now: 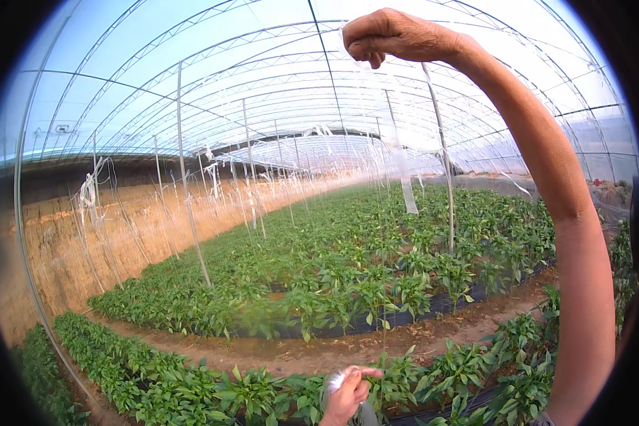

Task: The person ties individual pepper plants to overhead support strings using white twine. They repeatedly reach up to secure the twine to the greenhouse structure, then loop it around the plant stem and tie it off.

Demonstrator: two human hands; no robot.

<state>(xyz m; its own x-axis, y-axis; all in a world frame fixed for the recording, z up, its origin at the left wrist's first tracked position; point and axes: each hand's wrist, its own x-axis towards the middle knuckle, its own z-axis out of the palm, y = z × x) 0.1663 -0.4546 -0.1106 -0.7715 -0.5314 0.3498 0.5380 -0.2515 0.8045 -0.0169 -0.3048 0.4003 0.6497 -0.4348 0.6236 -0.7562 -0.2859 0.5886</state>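
Observation:
My right hand (pixel 383 40) is raised high at the top, its fingers curled around thin translucent plastic film. A pale plastic strip (pixel 402 165) hangs below that hand, its loose end in front of the plants. Whether this strip is the same piece as the film in my fingers is hard to tell. Low in the view, my left hand (pixel 349 396) grips a shiny white bundle (pixel 336 381), partly hidden by the fingers and blurred. Leafy green pepper plants (pixel 250 394) stand just beyond and beside my left hand.
Metal posts (pixel 191 202) and a wooden-looking pole (pixel 442 138) rise among the crop. Black mulch film (pixel 436 309) lines the beds beside a dirt path (pixel 319 351). White ties (pixel 88 191) hang by an earthen wall (pixel 48 250). Arched trusses (pixel 191 58) span overhead.

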